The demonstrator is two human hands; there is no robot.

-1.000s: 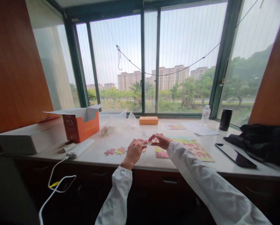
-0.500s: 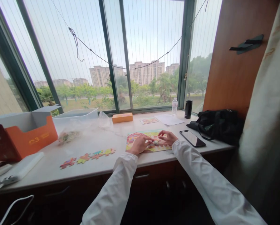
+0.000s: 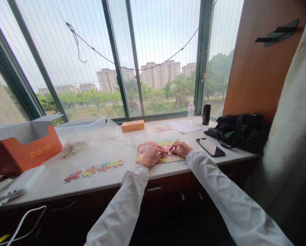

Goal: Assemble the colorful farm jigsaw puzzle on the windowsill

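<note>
A colourful jigsaw board [image 3: 143,146] lies near the table's front edge. Both hands are over its middle, fingertips close together. My left hand [image 3: 153,155] comes in from the left with its fingers bent and closed at a small puzzle piece [image 3: 166,150]. From the other side, the thumb and fingers of my right hand [image 3: 181,149] pinch at the same spot. The fingers hide much of this piece and part of the board. Left of the board, several loose jigsaw pieces [image 3: 90,171] lie in a slanting row.
Right of the board are a phone [image 3: 210,147] and a black bag [image 3: 241,131]. Behind stand a small orange box [image 3: 132,125], a picture card [image 3: 162,128], paper [image 3: 185,127], a water bottle [image 3: 191,112] and a black flask [image 3: 206,114]. An orange carton [image 3: 40,148] and white power bank [image 3: 22,182] sit left.
The fingertips of both hands have drawn closer together over the board's middle, at the piece. The whole view has shifted slightly; the loose pieces at left look unmoved on the table.
</note>
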